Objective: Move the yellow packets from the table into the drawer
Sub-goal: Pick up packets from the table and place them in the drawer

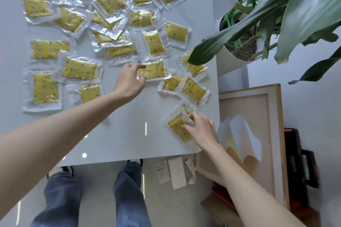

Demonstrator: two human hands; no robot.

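The farthest yellow packets (79, 69) are cut off by the frame, and a leaf (230, 37) hides part of one. The left hand (129, 81) has a pinching grip on a crosswise packet (155, 70) mid-tabletop (129, 134) (long axis left-right). The right hand (201, 131) has its grip curled over a slanted packet (176, 127) near the front-right corner.

A glossy white surface (129, 134) with a rounded corner shows small bright reflections of light near its front edge. Just beyond its right side stands a broad-leaved plant (295, 14) in a white pot (224, 57). Below that, a framed picture (258, 125) leans beside a black and orange case (299, 162). Paper slips (175, 171) lie on the pale, shiny floor (99, 199) under the front edge.
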